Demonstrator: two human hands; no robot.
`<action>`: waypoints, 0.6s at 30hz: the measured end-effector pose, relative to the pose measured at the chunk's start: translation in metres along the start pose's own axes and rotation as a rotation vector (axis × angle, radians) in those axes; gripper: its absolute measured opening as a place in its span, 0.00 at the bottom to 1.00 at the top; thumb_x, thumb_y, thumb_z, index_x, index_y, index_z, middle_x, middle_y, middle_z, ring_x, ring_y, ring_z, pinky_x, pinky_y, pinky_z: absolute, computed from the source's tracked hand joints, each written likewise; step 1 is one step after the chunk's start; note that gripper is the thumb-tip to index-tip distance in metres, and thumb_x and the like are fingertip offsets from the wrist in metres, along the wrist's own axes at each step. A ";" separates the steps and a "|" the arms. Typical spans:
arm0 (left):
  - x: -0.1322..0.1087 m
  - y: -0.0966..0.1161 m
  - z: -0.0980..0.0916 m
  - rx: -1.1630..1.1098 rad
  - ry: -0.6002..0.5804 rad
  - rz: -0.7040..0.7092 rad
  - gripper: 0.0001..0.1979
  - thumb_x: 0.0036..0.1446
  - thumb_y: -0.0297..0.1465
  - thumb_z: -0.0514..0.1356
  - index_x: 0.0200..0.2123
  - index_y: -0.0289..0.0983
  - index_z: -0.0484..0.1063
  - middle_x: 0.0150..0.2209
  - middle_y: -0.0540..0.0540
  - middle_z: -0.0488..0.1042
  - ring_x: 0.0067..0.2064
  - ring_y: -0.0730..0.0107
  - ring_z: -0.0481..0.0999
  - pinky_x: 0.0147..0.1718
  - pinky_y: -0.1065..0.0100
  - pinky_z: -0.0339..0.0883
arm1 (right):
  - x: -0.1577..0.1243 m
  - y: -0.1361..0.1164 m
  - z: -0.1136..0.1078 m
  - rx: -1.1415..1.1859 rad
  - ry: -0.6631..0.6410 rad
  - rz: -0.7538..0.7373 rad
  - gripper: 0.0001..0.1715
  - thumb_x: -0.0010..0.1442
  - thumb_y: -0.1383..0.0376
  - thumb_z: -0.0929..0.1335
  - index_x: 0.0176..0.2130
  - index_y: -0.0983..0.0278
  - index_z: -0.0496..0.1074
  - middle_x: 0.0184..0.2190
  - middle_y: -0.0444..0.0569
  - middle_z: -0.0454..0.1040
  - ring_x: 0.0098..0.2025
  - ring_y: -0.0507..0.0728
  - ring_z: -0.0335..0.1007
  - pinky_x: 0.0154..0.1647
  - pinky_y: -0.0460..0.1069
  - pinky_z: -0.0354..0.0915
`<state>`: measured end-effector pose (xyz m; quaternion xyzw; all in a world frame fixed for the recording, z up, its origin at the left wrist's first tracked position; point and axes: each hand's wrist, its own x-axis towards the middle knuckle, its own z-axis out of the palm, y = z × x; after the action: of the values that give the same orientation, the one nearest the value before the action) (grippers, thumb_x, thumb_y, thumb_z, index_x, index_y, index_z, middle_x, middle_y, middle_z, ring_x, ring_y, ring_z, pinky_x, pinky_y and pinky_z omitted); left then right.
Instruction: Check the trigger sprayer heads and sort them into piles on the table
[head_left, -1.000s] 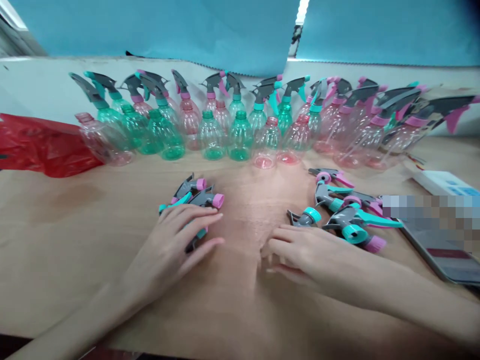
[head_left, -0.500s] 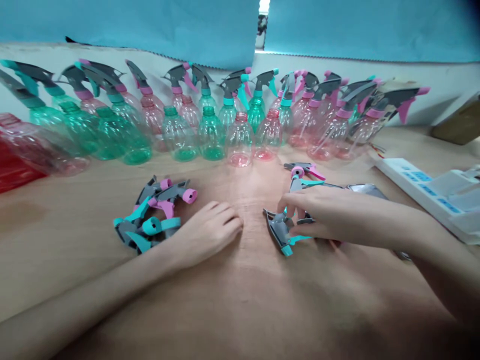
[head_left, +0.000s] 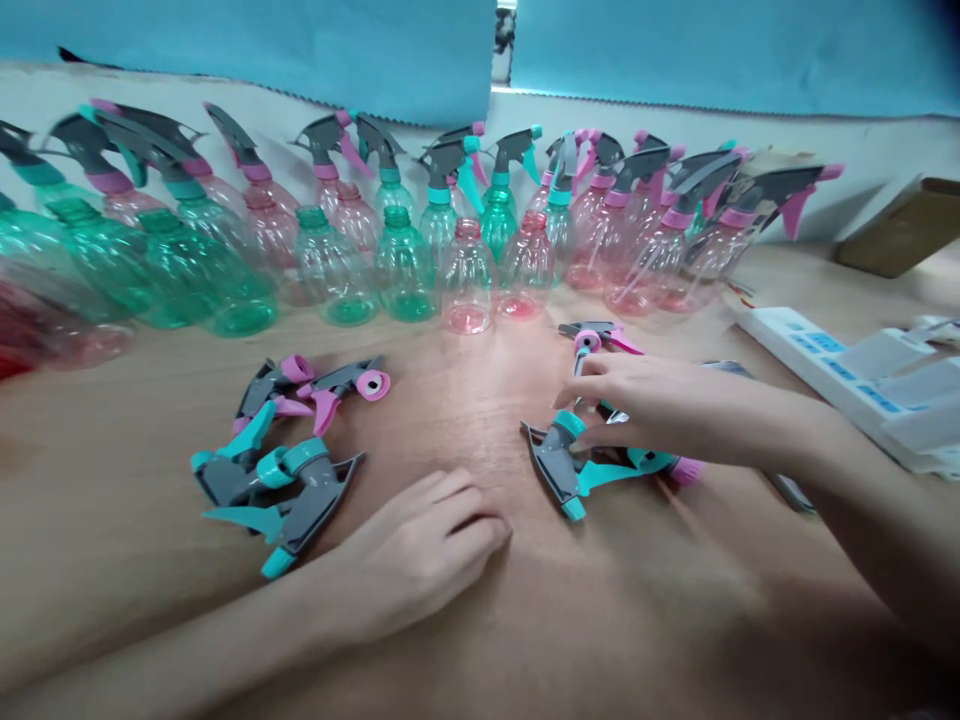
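My left hand [head_left: 420, 550] rests on the wooden table [head_left: 487, 620] with its fingers loosely stretched and nothing in it. Just to its left lies a cluster of loose spray heads [head_left: 285, 480], grey with teal or pink collars. My right hand [head_left: 637, 405] lies over a second pile of spray heads [head_left: 652, 462]. Its thumb and fingers are pinched on the teal collar of a grey spray head [head_left: 559, 465]. Another loose head with a pink collar [head_left: 596, 335] lies just beyond that hand.
Along the back stand several green [head_left: 397, 275] and pink bottles [head_left: 466, 285], some with spray heads fitted and some open-necked. A white box [head_left: 825, 350] and a cardboard box [head_left: 900, 225] sit at the right. A dark flat device [head_left: 791, 490] lies under my right forearm.
My left hand came off the left pile of spray heads and drew back toward me. My right hand reached into the right pile and pinched a grey and teal head. The view swung right.
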<state>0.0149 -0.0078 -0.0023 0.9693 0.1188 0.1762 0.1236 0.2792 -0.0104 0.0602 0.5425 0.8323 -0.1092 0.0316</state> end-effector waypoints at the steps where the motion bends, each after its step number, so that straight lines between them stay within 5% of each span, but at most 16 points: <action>1: 0.003 -0.005 0.001 0.000 0.006 -0.017 0.12 0.64 0.23 0.49 0.42 0.35 0.72 0.36 0.43 0.75 0.39 0.65 0.72 0.39 0.65 0.69 | 0.002 0.001 0.000 0.004 -0.003 0.004 0.15 0.59 0.57 0.64 0.43 0.59 0.73 0.35 0.50 0.70 0.34 0.57 0.67 0.28 0.49 0.58; 8: 0.016 -0.037 -0.004 0.041 0.084 -0.139 0.09 0.64 0.26 0.52 0.39 0.34 0.72 0.37 0.43 0.75 0.39 0.65 0.72 0.38 0.64 0.69 | 0.009 0.008 -0.002 0.051 -0.092 -0.028 0.13 0.54 0.59 0.69 0.42 0.57 0.74 0.30 0.47 0.67 0.30 0.55 0.66 0.25 0.48 0.58; 13: 0.014 -0.024 -0.006 -0.124 0.160 -0.218 0.08 0.63 0.27 0.53 0.41 0.36 0.72 0.38 0.45 0.74 0.41 0.66 0.72 0.41 0.64 0.69 | 0.016 0.002 0.006 0.121 -0.057 -0.064 0.11 0.52 0.59 0.70 0.37 0.59 0.73 0.32 0.47 0.67 0.29 0.54 0.65 0.26 0.47 0.58; 18: 0.014 -0.010 -0.010 -0.281 0.239 -0.440 0.15 0.60 0.37 0.57 0.50 0.40 0.66 0.49 0.44 0.70 0.51 0.59 0.70 0.49 0.58 0.65 | 0.015 -0.032 0.007 0.233 0.030 -0.104 0.11 0.58 0.58 0.66 0.40 0.60 0.67 0.32 0.44 0.70 0.31 0.53 0.67 0.26 0.46 0.58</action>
<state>0.0224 0.0072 0.0085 0.8661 0.3143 0.2727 0.2769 0.2432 -0.0108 0.0555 0.5004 0.8413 -0.1985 -0.0498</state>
